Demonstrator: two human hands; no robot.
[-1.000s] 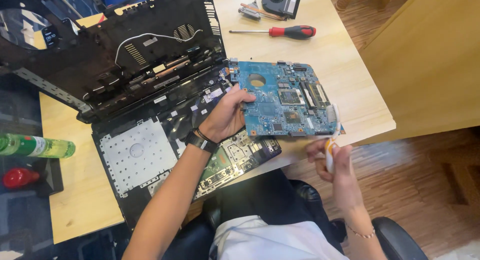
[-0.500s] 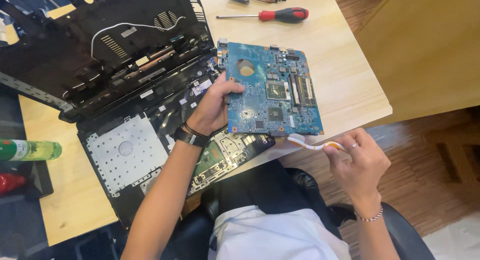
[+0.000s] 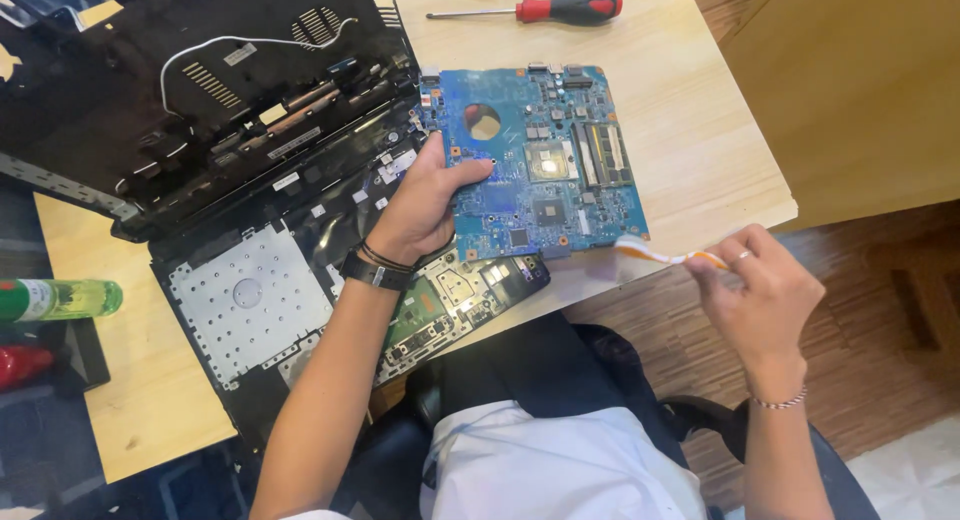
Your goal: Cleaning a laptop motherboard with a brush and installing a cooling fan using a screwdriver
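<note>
Since half a second ago our right hand point(image 3: 765, 295) has swung the toothbrush point(image 3: 660, 253) toward the board's corner. Blue motherboard point(image 3: 545, 165) lies on the table point(image 3: 690, 130), left hand point(image 3: 425, 205) gripping its edge. Keep it pinned; right grip pinches the handle, so brush lightly.

Light wooden table point(image 3: 700, 150) — cluttered
On it: dismantled laptop shell point(image 3: 240, 170), blue circuit board point(image 3: 545, 160), red-handled screwdriver point(image 3: 545, 8) — green bottle point(image 3: 55, 300) at left.
</note>
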